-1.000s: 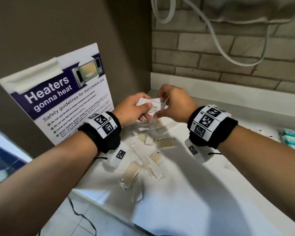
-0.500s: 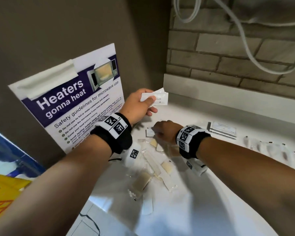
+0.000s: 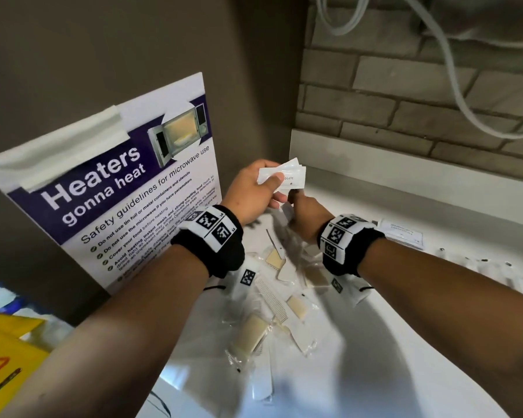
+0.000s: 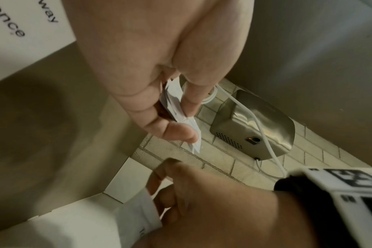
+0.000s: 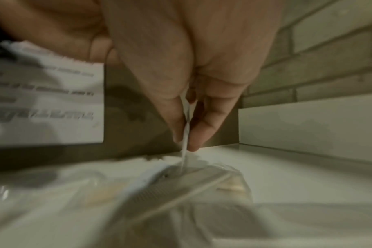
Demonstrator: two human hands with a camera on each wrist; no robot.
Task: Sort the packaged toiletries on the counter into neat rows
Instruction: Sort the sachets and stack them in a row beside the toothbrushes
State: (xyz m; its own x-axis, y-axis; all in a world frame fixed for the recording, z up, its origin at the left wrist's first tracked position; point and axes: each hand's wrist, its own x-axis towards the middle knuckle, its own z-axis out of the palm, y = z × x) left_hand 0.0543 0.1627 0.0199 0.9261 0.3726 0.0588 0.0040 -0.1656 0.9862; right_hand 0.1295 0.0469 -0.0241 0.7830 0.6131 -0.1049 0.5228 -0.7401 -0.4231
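My left hand [image 3: 263, 188] holds a small stack of white toothpaste sachets [image 3: 287, 175] above the counter's back left corner; the left wrist view shows the sachets [image 4: 176, 107] pinched between thumb and fingers. Just below it, my right hand [image 3: 302, 212] pinches one more thin white sachet [image 5: 186, 127] by its edge, lifted off the pile. On the white counter [image 3: 375, 342] under both wrists lies a loose pile of clear-wrapped combs [image 3: 272, 300] and beige soap bars [image 3: 252, 330].
A microwave safety poster [image 3: 112, 194] leans against the left wall. A flat white packet [image 3: 402, 233] and a row of small wrapped items [image 3: 495, 267] lie along the back right. A steel hand dryer [image 4: 255, 124] with a white cable hangs on the brick wall.
My right hand came up from the pile with one sachet and now sits just under the left hand's stack. The left hand has kept its stack raised.
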